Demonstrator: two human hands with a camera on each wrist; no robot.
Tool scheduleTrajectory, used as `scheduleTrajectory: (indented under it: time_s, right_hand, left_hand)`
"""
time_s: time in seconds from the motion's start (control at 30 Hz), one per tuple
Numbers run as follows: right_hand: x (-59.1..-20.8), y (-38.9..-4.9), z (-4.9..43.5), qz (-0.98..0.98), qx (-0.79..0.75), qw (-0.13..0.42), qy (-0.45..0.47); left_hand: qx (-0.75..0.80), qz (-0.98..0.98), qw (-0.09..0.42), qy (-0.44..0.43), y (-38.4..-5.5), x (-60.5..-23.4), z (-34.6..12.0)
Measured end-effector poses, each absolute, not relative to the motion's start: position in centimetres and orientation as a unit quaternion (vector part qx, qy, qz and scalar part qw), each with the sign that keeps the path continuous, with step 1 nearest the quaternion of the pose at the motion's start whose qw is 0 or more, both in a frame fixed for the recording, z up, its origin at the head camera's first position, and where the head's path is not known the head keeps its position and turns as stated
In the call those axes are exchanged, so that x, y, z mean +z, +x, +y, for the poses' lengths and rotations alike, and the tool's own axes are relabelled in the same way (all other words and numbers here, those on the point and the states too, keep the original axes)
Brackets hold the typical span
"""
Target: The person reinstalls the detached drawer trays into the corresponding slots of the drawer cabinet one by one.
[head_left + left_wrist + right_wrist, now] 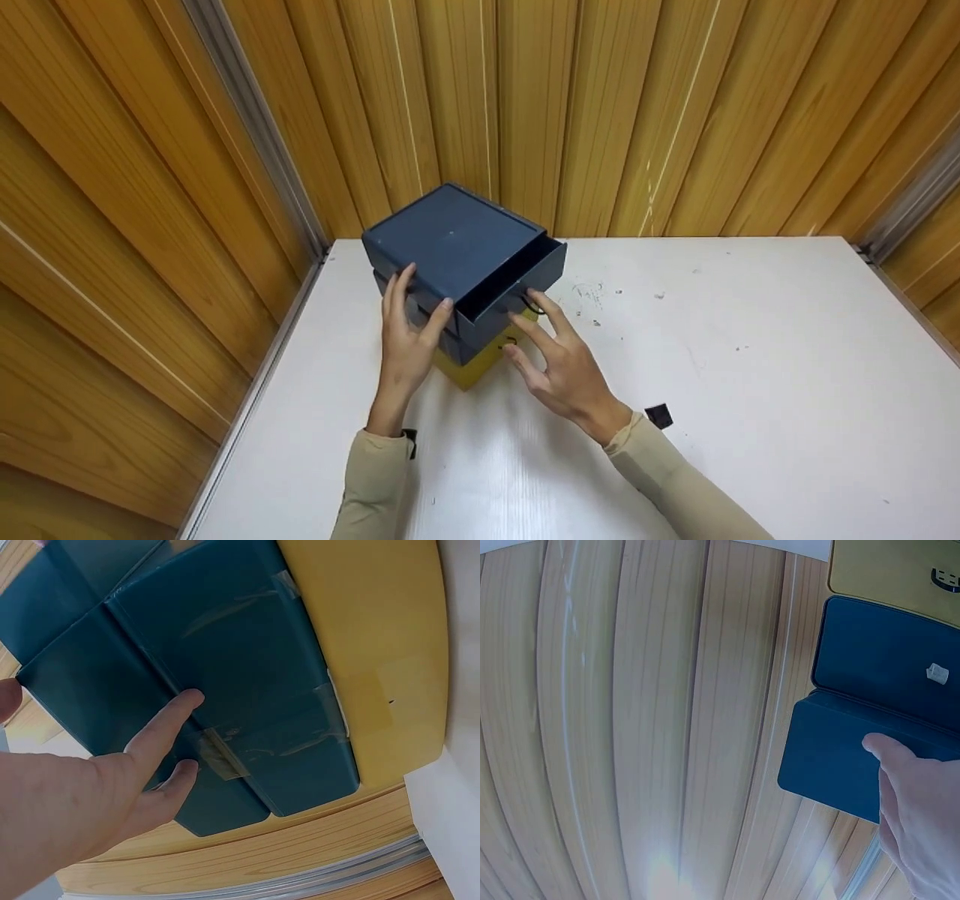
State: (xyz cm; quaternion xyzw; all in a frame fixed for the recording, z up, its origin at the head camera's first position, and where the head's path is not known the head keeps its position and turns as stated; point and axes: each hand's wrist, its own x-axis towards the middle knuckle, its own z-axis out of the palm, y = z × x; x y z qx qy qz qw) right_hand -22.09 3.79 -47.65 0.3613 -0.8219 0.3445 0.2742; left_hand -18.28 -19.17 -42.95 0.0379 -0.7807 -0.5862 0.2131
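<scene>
A stack of drawer units stands near the back of the white table, with a dark blue cabinet [450,240] above a yellow drawer unit [465,375]. Its top drawer [551,266] is pulled partway out, and the inside looks dark. A black loop handle [537,306] sits on that drawer's front. My left hand [405,352] rests against the cabinet's left side, fingers extended, thumb near the front corner. My right hand [566,367] is at the drawer front, its extended fingertips beside the handle. In the right wrist view, a fingertip overlaps the protruding drawer's front [825,757].
Wood-patterned panels [532,112] rise behind and at the left of the white table [750,360]. Metal rails run along the corners. Black patches [658,416] mark the tabletop near the forearms. Clear tape [225,754] crosses the cabinet's side seam.
</scene>
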Motion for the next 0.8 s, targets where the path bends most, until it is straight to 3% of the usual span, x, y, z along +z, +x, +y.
scheduleTrajectory:
  time_s: [0.57,0.7,0.8]
  right_hand:
    - [-47.2,-23.9,1.4,-0.833,0.34,0.217,0.379]
    - [-46.3,-24.8,1.7,-0.814,0.417,0.191,0.355]
    - [-44.3,-26.8,2.2,-0.785,0.535,0.133,0.283]
  left_hand:
    - [-0.582,-0.782,0.213,0.058,-17.8,-42.9,-19.2]
    - [-0.589,-0.777,0.212,0.065,-17.6,-42.9,-19.1]
    - [-0.602,-0.764,0.217,0.084,-17.6,-43.0,-18.8]
